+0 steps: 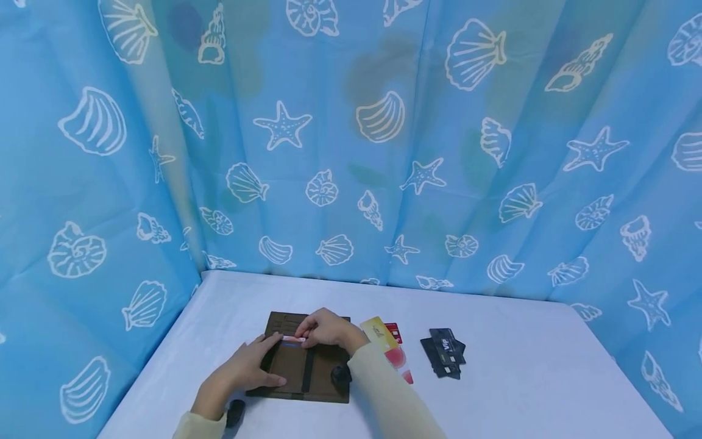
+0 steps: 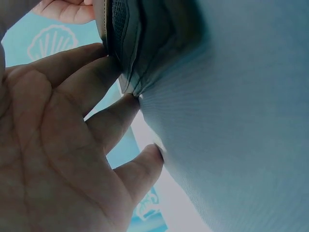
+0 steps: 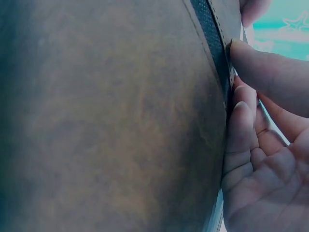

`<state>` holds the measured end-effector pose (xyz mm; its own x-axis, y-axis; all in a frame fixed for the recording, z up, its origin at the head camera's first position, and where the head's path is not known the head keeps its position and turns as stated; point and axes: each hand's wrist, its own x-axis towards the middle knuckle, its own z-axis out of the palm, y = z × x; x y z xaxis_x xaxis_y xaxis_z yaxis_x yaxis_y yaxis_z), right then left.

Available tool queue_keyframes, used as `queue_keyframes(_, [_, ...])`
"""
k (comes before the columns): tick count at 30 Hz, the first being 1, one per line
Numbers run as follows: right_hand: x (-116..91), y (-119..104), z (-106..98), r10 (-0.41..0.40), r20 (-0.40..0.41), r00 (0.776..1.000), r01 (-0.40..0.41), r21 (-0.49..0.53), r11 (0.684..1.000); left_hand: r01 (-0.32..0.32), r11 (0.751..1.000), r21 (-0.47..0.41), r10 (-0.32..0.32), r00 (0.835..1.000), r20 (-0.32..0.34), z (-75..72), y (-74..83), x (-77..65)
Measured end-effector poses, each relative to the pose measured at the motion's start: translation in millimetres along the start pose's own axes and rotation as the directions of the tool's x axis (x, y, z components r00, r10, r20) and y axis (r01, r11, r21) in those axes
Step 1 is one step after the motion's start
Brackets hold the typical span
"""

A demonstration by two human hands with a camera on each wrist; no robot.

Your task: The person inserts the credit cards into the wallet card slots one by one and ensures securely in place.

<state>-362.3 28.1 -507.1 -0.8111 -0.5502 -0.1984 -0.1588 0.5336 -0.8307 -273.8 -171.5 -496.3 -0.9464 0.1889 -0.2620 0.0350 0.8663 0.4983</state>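
Note:
A brown leather wallet (image 1: 288, 364) lies opened flat on the white table, with a dark strap down its middle and slots along its upper part. My right hand (image 1: 328, 329) reaches over its upper middle and pinches a card (image 1: 290, 339), whose pale and red edge shows at a slot of the left panel. Spread over the left side is my left hand (image 1: 248, 364), fingertips near the card's left end and thumb on the lower panel. In the left wrist view, left fingertips (image 2: 129, 99) touch the wallet's edge (image 2: 126, 48). The right wrist view has the right thumb (image 3: 265, 72) at the wallet's stitched edge.
Right of the wallet lie a yellow card (image 1: 378, 332), a red card (image 1: 393, 331) and a pink-and-white patterned card (image 1: 399, 360), overlapping. Farther right is a small pile of black cards (image 1: 445, 350), one marked VIP. A blue seashell curtain (image 1: 351, 213) hangs behind the table.

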Motion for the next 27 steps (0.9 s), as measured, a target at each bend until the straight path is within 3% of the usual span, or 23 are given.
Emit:
queue_keyframes(14, [3, -8, 1, -0.02, 0.024, 1.0, 0.019, 0.032, 0.999, 0.014, 1.0, -0.006, -0.014, 1.0, -0.001, -2.8, -5.9, 2.4])
queue_keyframes(22, [-14, -9, 0, -0.044, -0.072, 0.996, 0.041, -0.045, 0.998, 0.004, 1.0, -0.006, -0.004, 1.0, 0.0, 1.5, -1.8, 0.0])
queue_keyframes(27, [-26, -21, -13, -0.092, -0.042, 0.995, 0.086, -0.121, 0.989, 0.028, 1.0, 0.014, -0.028, 1.0, -0.015, 3.4, 0.2, 1.7])
